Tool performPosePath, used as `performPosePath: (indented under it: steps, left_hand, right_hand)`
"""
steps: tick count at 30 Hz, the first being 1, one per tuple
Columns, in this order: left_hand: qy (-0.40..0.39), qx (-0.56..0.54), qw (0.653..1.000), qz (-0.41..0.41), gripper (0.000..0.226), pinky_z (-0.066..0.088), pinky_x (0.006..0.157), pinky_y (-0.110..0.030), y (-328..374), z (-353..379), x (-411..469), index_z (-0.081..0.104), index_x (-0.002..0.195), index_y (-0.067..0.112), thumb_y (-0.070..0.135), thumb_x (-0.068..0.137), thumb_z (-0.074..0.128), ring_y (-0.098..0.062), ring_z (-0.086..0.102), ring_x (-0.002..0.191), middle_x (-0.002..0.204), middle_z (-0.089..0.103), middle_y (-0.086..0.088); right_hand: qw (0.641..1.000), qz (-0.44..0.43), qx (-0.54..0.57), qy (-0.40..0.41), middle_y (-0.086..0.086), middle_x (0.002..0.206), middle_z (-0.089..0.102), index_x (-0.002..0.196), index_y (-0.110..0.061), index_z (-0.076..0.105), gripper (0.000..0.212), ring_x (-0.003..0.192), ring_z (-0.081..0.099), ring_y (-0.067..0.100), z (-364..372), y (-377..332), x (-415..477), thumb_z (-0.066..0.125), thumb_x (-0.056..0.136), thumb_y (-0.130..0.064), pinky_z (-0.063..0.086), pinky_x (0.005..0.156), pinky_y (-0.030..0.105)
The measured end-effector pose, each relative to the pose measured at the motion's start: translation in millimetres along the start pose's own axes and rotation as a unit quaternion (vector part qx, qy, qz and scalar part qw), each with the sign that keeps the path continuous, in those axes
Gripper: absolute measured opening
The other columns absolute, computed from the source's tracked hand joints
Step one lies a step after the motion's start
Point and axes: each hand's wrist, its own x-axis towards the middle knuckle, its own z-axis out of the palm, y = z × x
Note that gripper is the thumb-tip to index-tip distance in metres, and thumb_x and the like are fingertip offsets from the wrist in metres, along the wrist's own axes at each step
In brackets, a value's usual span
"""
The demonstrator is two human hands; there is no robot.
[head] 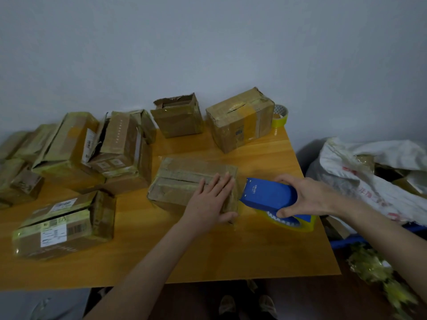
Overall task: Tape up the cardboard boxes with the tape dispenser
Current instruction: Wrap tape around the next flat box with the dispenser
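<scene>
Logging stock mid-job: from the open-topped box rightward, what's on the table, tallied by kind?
Cardboard boxes: 3 (open-topped box, back-right box, front box under the left hand)
Tape dispenser: 1, gripped by the right hand
Loose tape roll: 1, back-right corner
Total: 5

Front strip of desk bare, open reach from near edge. Left side blocked: labelled box, box pile behind it. Back edge lined by open box, taped box, spare tape roll. Bare lane between these and centre box. White sack crowds right desk edge.
</scene>
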Motion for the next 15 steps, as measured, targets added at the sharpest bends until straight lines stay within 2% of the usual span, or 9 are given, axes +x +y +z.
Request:
performPosePath:
  steps: [4, 7, 10, 13, 15]
  left_hand:
    - [-0.016, -0.001, 1.000, -0.006, 0.086, -0.007, 0.120, -0.043, -2.7, 1.9, -0.1, -0.016, 0.150, 0.024, 0.064, 0.092, 0.034, -0.017, -0.017, 0.146, 0.152, -0.026, 0.008]
    - [-0.011, 0.007, 1.000, -0.005, 0.086, -0.008, 0.120, -0.043, 1.5, 3.2, 0.5, -0.021, 0.146, 0.025, 0.064, 0.092, 0.032, -0.018, -0.018, 0.146, 0.150, -0.029, 0.008]
    - [-0.004, 0.007, 1.000, -0.002, 0.082, -0.009, 0.118, -0.043, -1.7, 5.4, 0.7, -0.025, 0.139, 0.027, 0.069, 0.084, 0.020, -0.019, -0.017, 0.146, 0.148, -0.030, 0.008]
    - [0.011, -0.001, 1.000, 0.010, 0.082, -0.009, 0.117, -0.043, -7.1, 9.2, 1.6, -0.022, 0.140, 0.029, 0.071, 0.075, 0.003, -0.021, -0.013, 0.147, 0.149, -0.028, 0.008]
    - [0.019, -0.014, 1.000, 0.016, 0.083, -0.008, 0.117, -0.045, -8.4, 11.4, 2.3, -0.019, 0.141, 0.030, 0.072, 0.073, 0.004, -0.021, -0.012, 0.147, 0.150, -0.025, 0.008]
  right_hand:
    - [0.999, 0.007, 0.031, 0.018, -0.015, 0.104, 0.062, 0.119, -0.051, 0.033, 0.069, 0.086, 0.064, 0.009, 3.0, 9.7, -8.4, 0.078, 0.069, -0.044, 0.056, 0.078, 0.037]
    - [0.998, 0.018, 0.060, 0.023, -0.012, 0.104, 0.062, 0.121, -0.052, 0.033, 0.071, 0.085, 0.065, 0.011, 0.1, 19.1, -17.5, 0.077, 0.065, -0.045, 0.056, 0.075, 0.034]
    - [0.999, 0.034, 0.026, 0.002, -0.012, 0.102, 0.060, 0.126, -0.049, 0.032, 0.073, 0.082, 0.063, 0.009, 0.6, 22.8, -26.4, 0.078, 0.069, -0.042, 0.049, 0.068, 0.024]
    - [0.999, 0.039, -0.029, -0.008, -0.014, 0.097, 0.060, 0.133, -0.042, 0.034, 0.074, 0.081, 0.061, 0.009, 4.0, 14.9, -23.6, 0.075, 0.071, -0.045, 0.052, 0.071, 0.030]
    - [0.997, 0.040, -0.064, -0.013, -0.013, 0.096, 0.060, 0.136, -0.040, 0.034, 0.074, 0.081, 0.060, 0.012, 6.8, 5.2, -14.5, 0.072, 0.073, -0.048, 0.053, 0.071, 0.031]
